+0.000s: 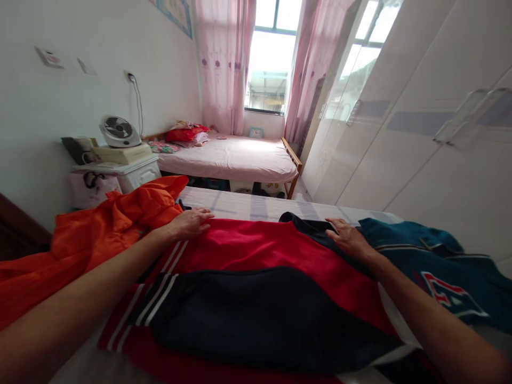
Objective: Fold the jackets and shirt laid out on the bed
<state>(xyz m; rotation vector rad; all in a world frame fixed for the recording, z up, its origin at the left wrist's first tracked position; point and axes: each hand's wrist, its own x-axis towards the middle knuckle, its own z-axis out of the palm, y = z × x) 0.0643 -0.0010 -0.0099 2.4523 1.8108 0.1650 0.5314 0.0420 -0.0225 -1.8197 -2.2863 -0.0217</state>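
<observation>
A red and navy jacket (256,240) lies spread on the bed in front of me. One navy sleeve (240,314) is folded across its red body, with white stripes at the cuff. My left hand (193,223) rests at the jacket's far left corner, fingers stretched out over the red cloth. My right hand (348,237) is at the far right, fingers apart, touching the other navy sleeve (310,224). Bright orange clothing (116,224) lies heaped beside my left forearm. Right of my right hand lies a teal garment (432,266) with a large letter on it.
The near bed's pale striped sheet (248,205) shows beyond the jacket. Farther off stands a second bed (248,157) with folded red bedding (186,133). A fan (120,130) sits on a box on the white cabinet (140,173) at left. White wardrobes (400,149) line the right.
</observation>
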